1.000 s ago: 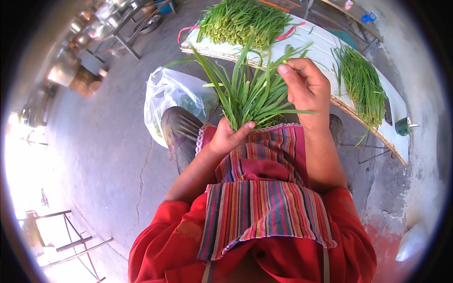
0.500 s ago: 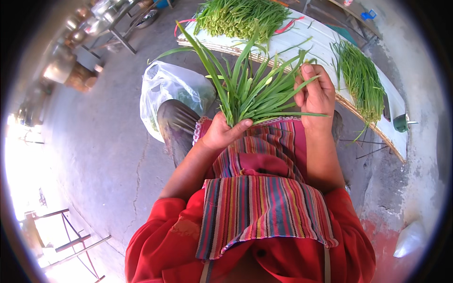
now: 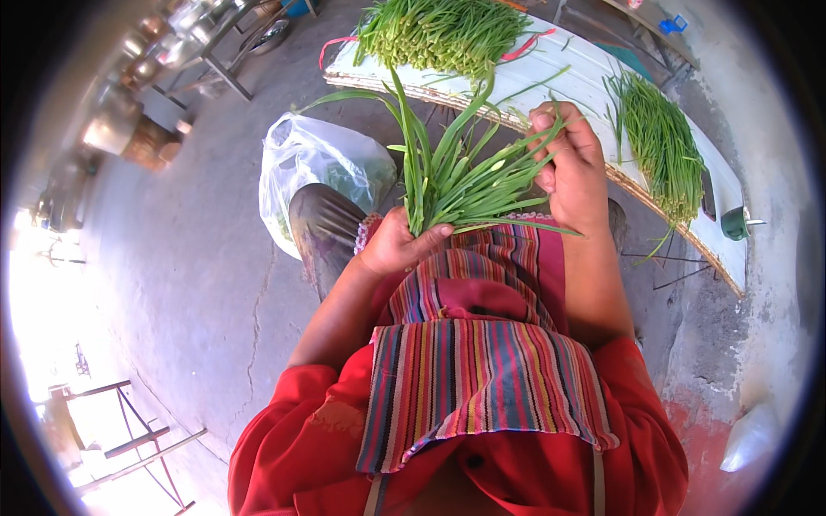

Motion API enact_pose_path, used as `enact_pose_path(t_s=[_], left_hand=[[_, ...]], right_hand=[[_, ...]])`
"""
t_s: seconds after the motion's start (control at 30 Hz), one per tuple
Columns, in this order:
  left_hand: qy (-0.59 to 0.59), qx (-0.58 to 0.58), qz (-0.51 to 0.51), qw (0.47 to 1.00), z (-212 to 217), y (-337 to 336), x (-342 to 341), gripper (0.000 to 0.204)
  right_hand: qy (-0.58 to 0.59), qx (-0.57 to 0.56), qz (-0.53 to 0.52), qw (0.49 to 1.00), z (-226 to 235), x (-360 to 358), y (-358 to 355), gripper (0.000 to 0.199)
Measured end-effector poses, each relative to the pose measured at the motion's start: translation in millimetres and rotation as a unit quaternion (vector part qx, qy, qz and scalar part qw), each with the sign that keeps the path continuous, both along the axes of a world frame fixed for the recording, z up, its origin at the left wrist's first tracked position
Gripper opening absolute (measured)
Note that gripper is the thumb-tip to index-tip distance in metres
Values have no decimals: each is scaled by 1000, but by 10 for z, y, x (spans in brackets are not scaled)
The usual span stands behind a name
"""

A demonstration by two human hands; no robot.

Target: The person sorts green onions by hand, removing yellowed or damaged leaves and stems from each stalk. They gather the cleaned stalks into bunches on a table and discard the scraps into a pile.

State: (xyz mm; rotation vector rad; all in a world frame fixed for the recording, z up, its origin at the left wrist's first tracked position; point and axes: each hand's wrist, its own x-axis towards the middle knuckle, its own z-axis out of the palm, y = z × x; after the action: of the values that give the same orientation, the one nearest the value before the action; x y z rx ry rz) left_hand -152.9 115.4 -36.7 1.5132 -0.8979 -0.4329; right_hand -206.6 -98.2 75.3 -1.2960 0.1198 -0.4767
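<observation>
A loose bunch of long flat green leaves, apparently garlic chives (image 3: 460,176), fans out above my lap. My left hand (image 3: 400,245) is closed around its lower ends, the thumb lying across them. At the bunch's right side my right hand (image 3: 575,168) is raised, thumb and fingers pinched together at the leaf tips. Its fingers partly hide what lies in the pinch. Beneath the bunch is my striped woven apron (image 3: 482,378).
A white board (image 3: 568,73) curves across the far right, bearing a large pile of green stalks (image 3: 443,39) and a smaller one (image 3: 658,142). A clear plastic bag (image 3: 323,159) with greens stands left of my knee. Metal pots (image 3: 112,120) are at far left.
My right hand has risen slightly, with the fingers curling in at the leaf tips. In my left hand the bunch has shifted a little, and some leaves point more upright.
</observation>
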Motion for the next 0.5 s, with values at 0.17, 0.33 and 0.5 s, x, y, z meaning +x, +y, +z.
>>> enact_pose_path(t_s=[0.17,0.33,0.5], left_hand=[[-5,7,-8,1000,18,-11,11,15],[-71,10,-9,997,35,-26,58,20],[-19,60,-30,998,56,-12,61,21]], right_hand=[[-10,-111,92,990,23,16,-113,17],[22,-100,77,992,80,41,17,18],[22,4,10,1000,-38,-8,-44,25]])
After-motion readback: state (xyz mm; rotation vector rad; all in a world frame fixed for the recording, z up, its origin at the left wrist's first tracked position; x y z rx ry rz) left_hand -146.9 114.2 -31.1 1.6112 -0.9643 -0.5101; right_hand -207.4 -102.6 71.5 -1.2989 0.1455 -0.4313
